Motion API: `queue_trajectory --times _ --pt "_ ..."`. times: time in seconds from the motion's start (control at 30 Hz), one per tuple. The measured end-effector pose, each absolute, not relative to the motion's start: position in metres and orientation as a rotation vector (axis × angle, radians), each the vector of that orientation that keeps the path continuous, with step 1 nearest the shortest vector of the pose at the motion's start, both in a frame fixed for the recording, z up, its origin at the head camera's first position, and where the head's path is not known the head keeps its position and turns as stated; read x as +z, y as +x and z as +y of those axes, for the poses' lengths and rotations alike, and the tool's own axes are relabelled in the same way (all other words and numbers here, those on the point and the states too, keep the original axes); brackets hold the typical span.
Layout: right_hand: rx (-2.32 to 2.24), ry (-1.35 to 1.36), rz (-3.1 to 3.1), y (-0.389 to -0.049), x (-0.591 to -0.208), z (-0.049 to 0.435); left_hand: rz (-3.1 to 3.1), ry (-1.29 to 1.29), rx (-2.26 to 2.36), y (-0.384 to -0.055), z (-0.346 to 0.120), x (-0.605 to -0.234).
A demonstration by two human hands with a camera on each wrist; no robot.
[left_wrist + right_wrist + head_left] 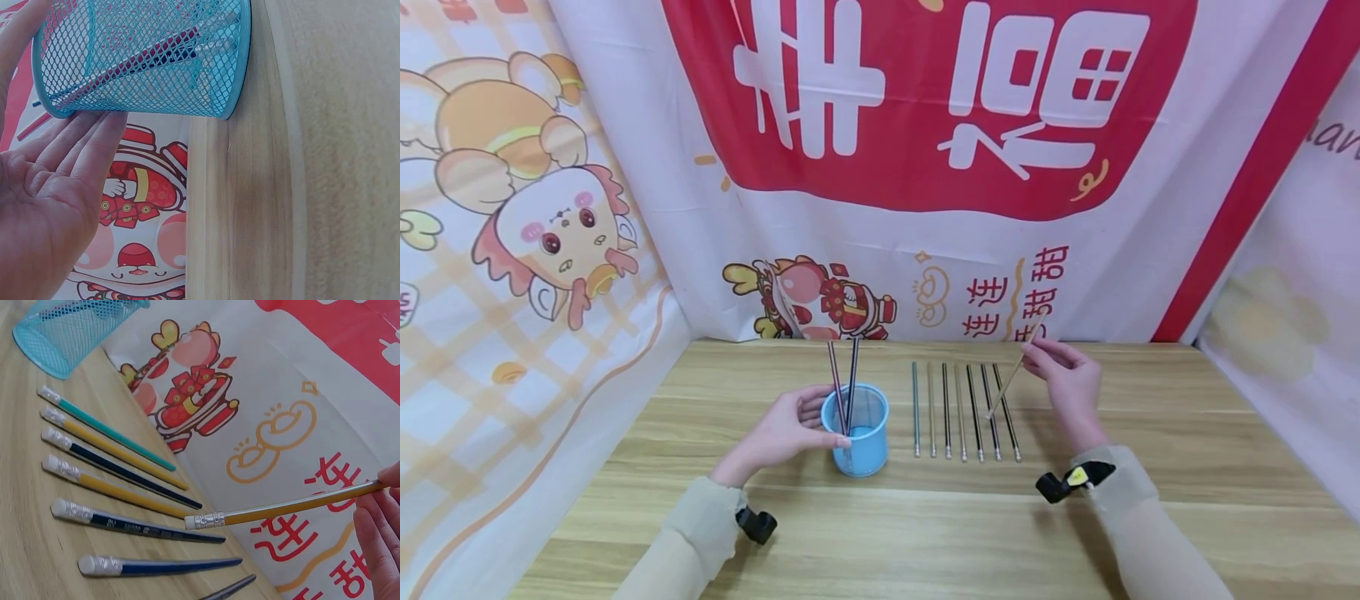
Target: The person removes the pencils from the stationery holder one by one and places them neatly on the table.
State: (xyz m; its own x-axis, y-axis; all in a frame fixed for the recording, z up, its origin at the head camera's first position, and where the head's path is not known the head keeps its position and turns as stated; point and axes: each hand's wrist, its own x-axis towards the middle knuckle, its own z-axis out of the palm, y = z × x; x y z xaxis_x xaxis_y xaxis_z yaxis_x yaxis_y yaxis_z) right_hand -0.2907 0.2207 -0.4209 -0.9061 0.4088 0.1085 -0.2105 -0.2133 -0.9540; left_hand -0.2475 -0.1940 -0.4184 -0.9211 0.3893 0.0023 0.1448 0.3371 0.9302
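Observation:
My left hand holds a light blue mesh pencil cup, thumb at the near side of the rim and fingers behind it. Inside the cup lean a red pencil and a dark blue pencil, eraser ends down. Over at the right, my right hand pinches a yellow pencil near its far end. Its white eraser points down and overlaps the row of pencils in the head view. That row includes a teal pencil, yellow pencils and several dark ones, erasers toward me.
The wooden table ends at a white and red printed cloth hanging behind it. Another printed cloth hangs along the left side. The pencil row lies between the cup and my right hand.

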Motion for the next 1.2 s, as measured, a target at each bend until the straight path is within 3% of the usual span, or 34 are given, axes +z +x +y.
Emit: queue_trajectory --times 1.2 --pt "1.868 -0.159 -2.458 -0.307 -0.428 0.261 2.389 0.489 1.605 -0.248 -0.195 -0.418"
